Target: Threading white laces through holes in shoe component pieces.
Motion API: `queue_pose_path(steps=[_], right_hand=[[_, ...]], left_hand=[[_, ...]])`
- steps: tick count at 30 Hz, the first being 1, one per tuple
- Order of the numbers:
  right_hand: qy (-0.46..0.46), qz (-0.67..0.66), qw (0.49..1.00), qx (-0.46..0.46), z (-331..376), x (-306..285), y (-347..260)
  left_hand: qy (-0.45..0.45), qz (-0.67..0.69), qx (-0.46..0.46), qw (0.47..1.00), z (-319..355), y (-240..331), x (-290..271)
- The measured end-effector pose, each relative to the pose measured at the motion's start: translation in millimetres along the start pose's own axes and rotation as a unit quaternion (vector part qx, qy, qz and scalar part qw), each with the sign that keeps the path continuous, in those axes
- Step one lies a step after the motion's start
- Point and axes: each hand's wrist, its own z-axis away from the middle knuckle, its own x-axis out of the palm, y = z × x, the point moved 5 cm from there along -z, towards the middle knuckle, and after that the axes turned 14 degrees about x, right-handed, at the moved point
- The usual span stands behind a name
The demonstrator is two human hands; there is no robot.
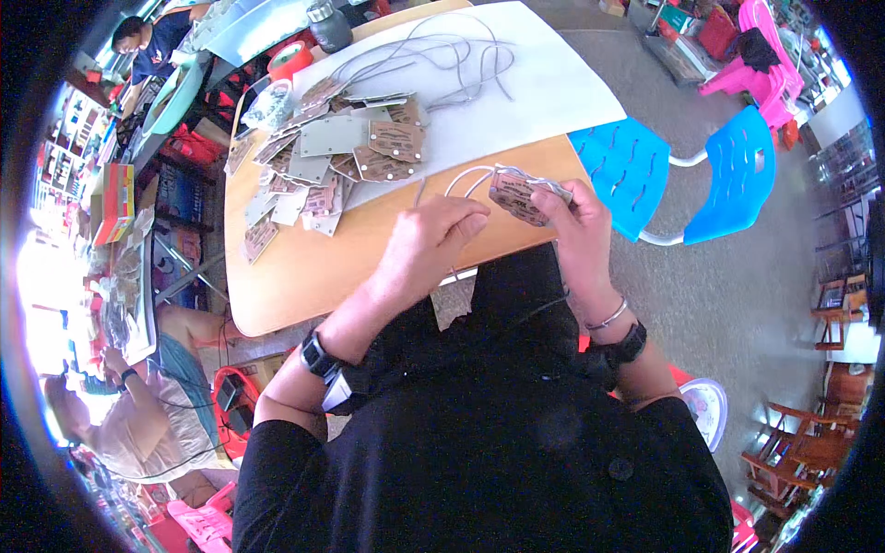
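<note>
My right hand (pixel 581 221) grips a flat brown printed panel (pixel 518 195) between thumb and fingers, above the table's near edge. Pale cord (pixel 468 177) loops from the panel's top toward my left hand (pixel 433 241). That hand is closed, thumb pressed to fingers, with cord running behind it; its exact hold is partly hidden. To its left lies a heap of similar flat panels (pixel 332 136), some plain grey, others brown and printed, several with white dots at the corners. Long grey cords (pixel 433 63) spread loosely beyond the heap.
A white sheet (pixel 544 69) covers the far part of the wooden table (pixel 286 300). A clear plastic bag (pixel 269 106), red tape roll (pixel 290 60) and dark bottle (pixel 328 26) stand at its far left. Blue chair (pixel 622 170) touches the right side. Two people sit at left.
</note>
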Motion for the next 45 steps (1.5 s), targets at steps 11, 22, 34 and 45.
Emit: queue_pose_path(steps=[11,22,34,45], right_hand=[[-0.21,0.086,0.974,0.018,19,28,7],[-0.225,0.196,0.897,-0.326,51,51,-58],[-0.166,0.212,0.959,-0.092,10,3,-41],[-0.163,0.234,0.904,-0.318,38,42,-66]], left_hand=[[0.22,0.474,-0.097,0.847,-9,-26,12],[-0.232,-0.086,0.025,0.969,7,19,14],[-0.093,0.168,-0.2,0.961,30,-1,-2],[-0.018,0.163,-0.096,0.982,14,-5,-5]])
